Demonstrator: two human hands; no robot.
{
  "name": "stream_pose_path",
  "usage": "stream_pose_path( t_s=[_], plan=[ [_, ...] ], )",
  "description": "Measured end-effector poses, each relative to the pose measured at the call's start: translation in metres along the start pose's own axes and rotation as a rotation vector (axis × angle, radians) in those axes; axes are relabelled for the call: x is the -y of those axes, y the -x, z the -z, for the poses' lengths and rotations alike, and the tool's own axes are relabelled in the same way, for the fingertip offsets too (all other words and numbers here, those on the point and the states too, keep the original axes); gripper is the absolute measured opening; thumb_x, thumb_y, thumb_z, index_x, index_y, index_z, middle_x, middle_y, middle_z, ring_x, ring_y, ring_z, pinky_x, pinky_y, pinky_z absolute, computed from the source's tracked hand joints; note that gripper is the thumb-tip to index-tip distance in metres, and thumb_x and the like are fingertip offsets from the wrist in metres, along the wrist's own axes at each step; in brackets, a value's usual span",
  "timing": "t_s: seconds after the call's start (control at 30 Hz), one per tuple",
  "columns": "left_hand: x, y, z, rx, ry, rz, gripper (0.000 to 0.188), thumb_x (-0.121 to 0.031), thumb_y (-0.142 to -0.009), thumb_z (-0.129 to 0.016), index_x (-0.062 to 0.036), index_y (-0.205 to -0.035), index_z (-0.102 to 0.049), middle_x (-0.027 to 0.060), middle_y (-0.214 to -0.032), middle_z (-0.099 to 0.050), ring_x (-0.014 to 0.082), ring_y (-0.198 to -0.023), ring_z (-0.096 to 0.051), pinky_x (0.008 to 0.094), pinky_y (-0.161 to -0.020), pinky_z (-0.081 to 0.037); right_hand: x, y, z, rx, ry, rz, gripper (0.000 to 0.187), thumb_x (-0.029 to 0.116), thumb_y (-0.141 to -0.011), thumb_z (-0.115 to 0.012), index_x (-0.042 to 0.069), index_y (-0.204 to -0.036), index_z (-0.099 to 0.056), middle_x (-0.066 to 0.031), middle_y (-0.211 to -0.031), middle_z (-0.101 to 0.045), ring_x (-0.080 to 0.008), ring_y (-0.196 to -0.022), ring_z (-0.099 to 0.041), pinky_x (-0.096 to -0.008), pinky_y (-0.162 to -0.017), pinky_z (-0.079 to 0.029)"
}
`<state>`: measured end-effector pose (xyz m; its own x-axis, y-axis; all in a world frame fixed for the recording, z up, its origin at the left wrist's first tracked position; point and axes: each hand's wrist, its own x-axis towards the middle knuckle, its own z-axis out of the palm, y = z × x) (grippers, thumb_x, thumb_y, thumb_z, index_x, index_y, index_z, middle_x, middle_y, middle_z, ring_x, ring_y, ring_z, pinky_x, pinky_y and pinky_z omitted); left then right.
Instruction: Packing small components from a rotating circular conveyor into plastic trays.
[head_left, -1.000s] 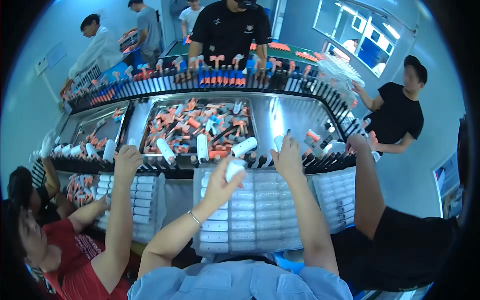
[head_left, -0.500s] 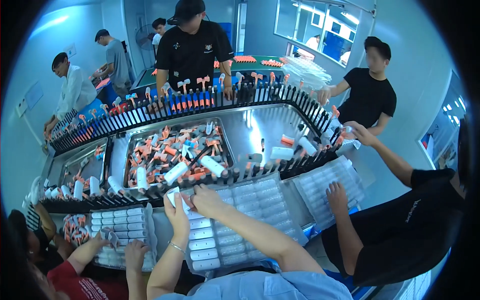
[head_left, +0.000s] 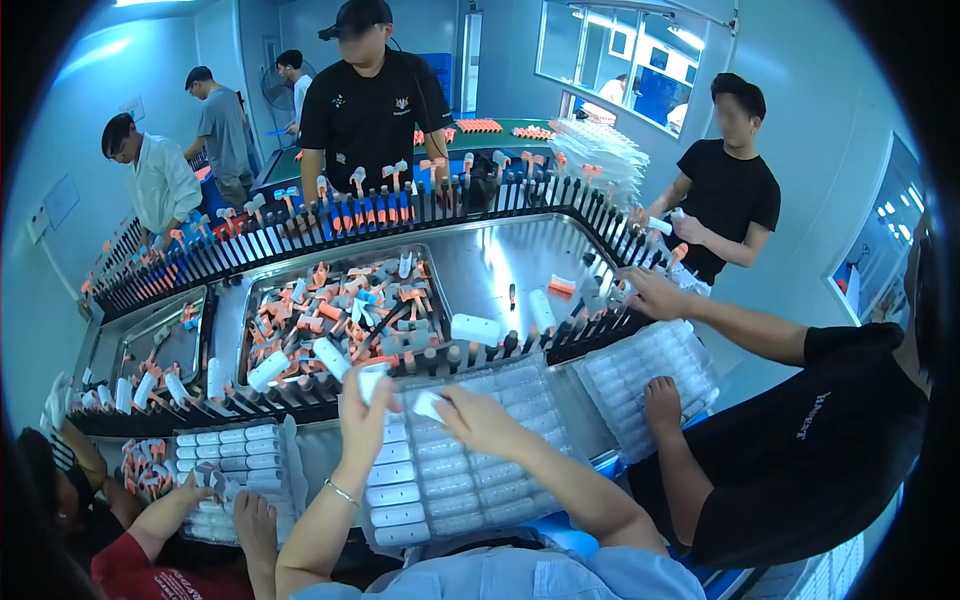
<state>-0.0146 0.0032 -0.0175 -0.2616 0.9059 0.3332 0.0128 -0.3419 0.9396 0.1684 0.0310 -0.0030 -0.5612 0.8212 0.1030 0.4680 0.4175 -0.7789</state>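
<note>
My left hand (head_left: 362, 430) is closed around a white plastic casing (head_left: 373, 382), held up just above the tray at the near edge of the line. To its right, my right hand (head_left: 484, 422) pinches a small white piece that looks like a folded cloth (head_left: 429, 405); a gap separates it from the casing. Below both hands lies a clear plastic blister tray (head_left: 490, 450). White casings (head_left: 397, 494) fill its left column, each with small dark marks, while the pockets farther right look see-through.
A loop of black upright pegs (head_left: 270, 236) carries white casings and orange-grey parts round a steel table. A metal tray (head_left: 440, 335) inside holds a heap of orange and grey pieces. Co-workers' hands are close by: one on the right tray (head_left: 640, 360), others over the left tray (head_left: 232, 452).
My hands have parted: the right moved right with the white cloth-like piece, the left stays near and raises the casing slightly. The casings on the pegs have shifted along the loop.
</note>
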Motion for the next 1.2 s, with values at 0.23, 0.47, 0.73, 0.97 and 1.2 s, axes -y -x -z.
stream_pose_path(
  t_s=[0.23, 0.47, 0.73, 0.97, 1.2],
  plan=[
    [-0.014, -0.035, -0.106, 0.410, -0.137, 0.148, 0.036, -0.029, -0.086, -0.058, 0.0018, -0.102, -0.052, 0.0101, -0.076, -0.061, 0.0173, -0.067, -0.063, 0.0292, -0.058, -0.049, -0.050, 0.061, 0.000, -0.013, -0.366, -0.270, 0.043, 0.037, -0.092, -0.047, 0.002, -0.116, -0.048, -0.0112, -0.075, -0.063, -0.0175, -0.062, -0.063, -0.0315, -0.058, -0.050],
    [0.043, -0.095, -0.196, 0.148, -0.539, 0.078, 0.047, -0.041, -0.081, -0.058, 0.0035, -0.096, -0.053, 0.0275, -0.085, -0.061, 0.0442, -0.083, -0.059, 0.0471, -0.073, -0.046, -0.052, 0.053, -0.009, -0.081, -0.343, -0.278, 0.040, 0.036, -0.091, -0.049, 0.001, -0.111, -0.051, -0.0110, -0.074, -0.063, -0.0172, -0.060, -0.063, -0.0294, -0.055, -0.050],
    [0.042, -0.123, -0.195, 0.378, -1.024, 0.184, 0.029, -0.021, -0.077, -0.059, 0.0021, -0.094, -0.061, 0.0233, -0.102, -0.061, 0.0400, -0.090, -0.060, 0.0445, -0.079, -0.049, -0.054, 0.057, -0.004, -0.074, -0.358, -0.227, 0.041, 0.037, -0.092, -0.047, 0.002, -0.111, -0.053, -0.0087, -0.069, -0.063, -0.0171, -0.056, -0.063, -0.0297, -0.053, -0.049],
    [0.044, -0.124, -0.147, 0.180, -1.197, -0.022, 0.044, -0.043, -0.082, -0.056, 0.0009, -0.083, -0.059, 0.0206, -0.075, -0.064, 0.0340, -0.075, -0.065, 0.0406, -0.064, -0.053, -0.050, 0.058, 0.007, 0.032, -0.321, -0.261, 0.043, 0.039, -0.090, -0.048, 0.001, -0.109, -0.053, -0.0137, -0.072, -0.063, -0.0239, -0.063, -0.064, -0.0363, -0.060, -0.048],
    [0.045, -0.098, -0.099, -0.026, -1.290, -0.088, 0.041, -0.041, -0.082, -0.059, -0.0004, -0.086, -0.053, 0.0153, -0.065, -0.063, 0.0297, -0.060, -0.064, 0.0382, -0.051, -0.052, -0.050, 0.057, 0.018, -0.102, -0.312, -0.165, 0.033, 0.023, -0.089, -0.055, -0.003, -0.108, -0.048, -0.0126, -0.086, -0.063, -0.0163, -0.073, -0.064, -0.0291, -0.063, -0.049]
  ],
)
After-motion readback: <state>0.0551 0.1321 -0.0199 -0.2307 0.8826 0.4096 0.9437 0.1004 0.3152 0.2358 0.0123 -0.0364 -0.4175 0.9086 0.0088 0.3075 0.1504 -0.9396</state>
